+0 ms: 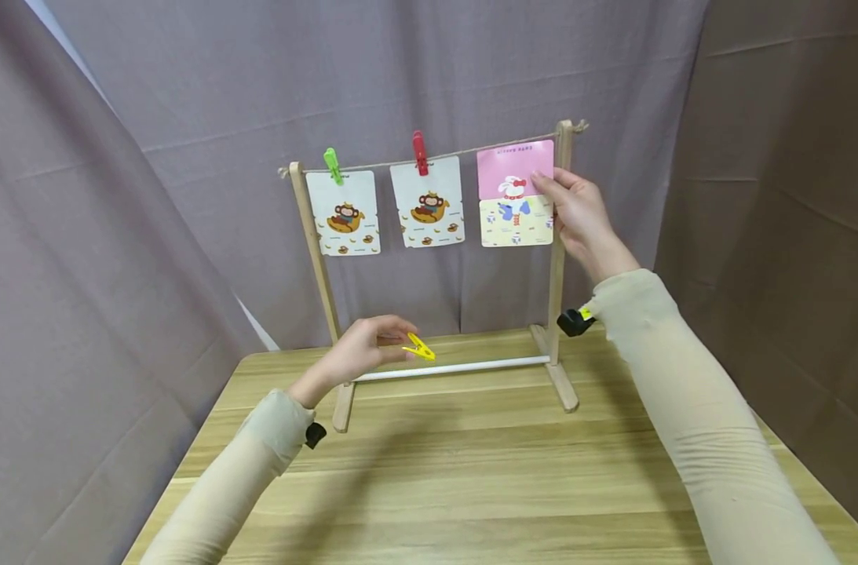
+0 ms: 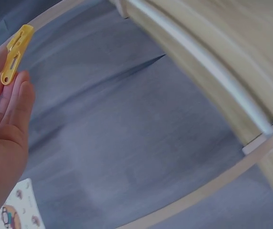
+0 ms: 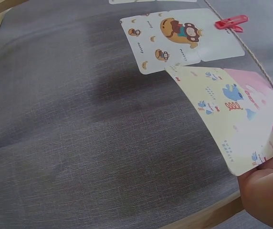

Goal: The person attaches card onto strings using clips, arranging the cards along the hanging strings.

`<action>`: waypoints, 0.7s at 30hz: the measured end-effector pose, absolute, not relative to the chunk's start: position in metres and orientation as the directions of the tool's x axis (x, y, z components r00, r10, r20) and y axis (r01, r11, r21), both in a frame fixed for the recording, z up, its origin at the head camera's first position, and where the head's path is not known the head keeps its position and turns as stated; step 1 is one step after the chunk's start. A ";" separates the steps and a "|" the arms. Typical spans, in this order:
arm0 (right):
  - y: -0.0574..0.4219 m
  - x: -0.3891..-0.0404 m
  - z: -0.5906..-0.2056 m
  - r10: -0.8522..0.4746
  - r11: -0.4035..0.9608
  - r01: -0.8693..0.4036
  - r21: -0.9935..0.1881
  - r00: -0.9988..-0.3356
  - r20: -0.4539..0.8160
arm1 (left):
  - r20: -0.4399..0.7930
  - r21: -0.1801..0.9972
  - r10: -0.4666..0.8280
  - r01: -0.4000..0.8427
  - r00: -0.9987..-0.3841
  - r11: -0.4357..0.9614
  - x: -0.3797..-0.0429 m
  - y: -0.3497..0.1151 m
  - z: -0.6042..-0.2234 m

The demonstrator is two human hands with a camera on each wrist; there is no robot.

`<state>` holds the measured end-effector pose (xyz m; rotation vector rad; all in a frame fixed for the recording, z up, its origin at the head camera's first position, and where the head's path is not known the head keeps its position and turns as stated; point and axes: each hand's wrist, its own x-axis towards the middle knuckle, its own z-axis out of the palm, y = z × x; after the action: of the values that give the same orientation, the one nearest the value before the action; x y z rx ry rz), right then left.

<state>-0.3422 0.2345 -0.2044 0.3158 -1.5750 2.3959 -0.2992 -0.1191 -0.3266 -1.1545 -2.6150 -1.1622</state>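
My right hand (image 1: 585, 213) pinches the right edge of a pink and yellow card (image 1: 516, 227), thumb in front and fingers behind. The card's top edge overlaps the string (image 1: 464, 152) near the right post. Lower down, in front of the rack, my left hand (image 1: 372, 345) holds a yellow clothespin (image 1: 420, 347) between thumb and fingers; the left wrist view shows the clothespin (image 2: 17, 55) at the fingertips. Two white monkey cards hang from the string: the left card (image 1: 344, 235) under a green clothespin (image 1: 333, 165), the middle card (image 1: 429, 227) under a red clothespin (image 1: 420, 152).
A wooden rack with a left post (image 1: 314, 243), a right post (image 1: 557, 290) and a white lower bar (image 1: 457, 367) stands on the wood-grain table (image 1: 471, 486). Grey cloth (image 1: 224, 94) hangs close behind it, and a brown cloth panel (image 1: 775, 196) is on the right.
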 end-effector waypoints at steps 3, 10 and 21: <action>0.235 -0.344 -0.205 0.080 -0.387 -0.320 -0.865 -0.946 0.314 | 0.341 0.616 0.597 0.653 -0.726 0.441 -0.300 -0.117 -0.315; 0.235 -0.347 -0.206 0.072 -0.395 -0.342 -0.853 -0.937 0.342 | 0.376 0.568 0.609 0.693 -0.698 0.444 -0.301 -0.109 -0.283; 0.235 -0.345 -0.207 0.069 -0.381 -0.339 -0.860 -0.938 0.339 | 0.442 0.471 0.652 0.778 -0.616 0.415 -0.297 -0.090 -0.227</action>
<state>-0.3452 0.2348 -0.2068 0.3621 -1.5808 2.3952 -0.2970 -0.0905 -0.2271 -1.2682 -2.4778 -0.9802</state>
